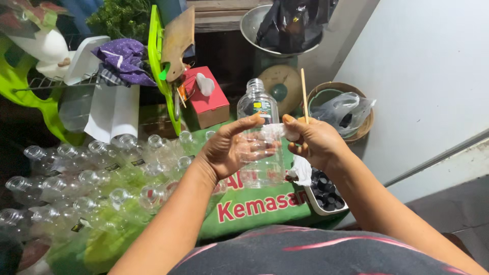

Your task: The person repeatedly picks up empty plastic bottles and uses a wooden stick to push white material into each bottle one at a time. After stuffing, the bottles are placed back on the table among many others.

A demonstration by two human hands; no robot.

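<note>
1. Clear plastic bottle (259, 137), upright above the bench's green cloth (254, 216), is gripped by the left hand (232, 150); thin walls could buckle.
2. Right hand (313, 142) pinches a white cloth (301, 170) and thin stick (304, 94); either may slip into the tray of black caps (325, 196).

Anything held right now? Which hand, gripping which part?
Left hand wraps the middle of a clear plastic bottle. Right hand pinches a white cloth and a thin wooden stick by its lower end.
</note>
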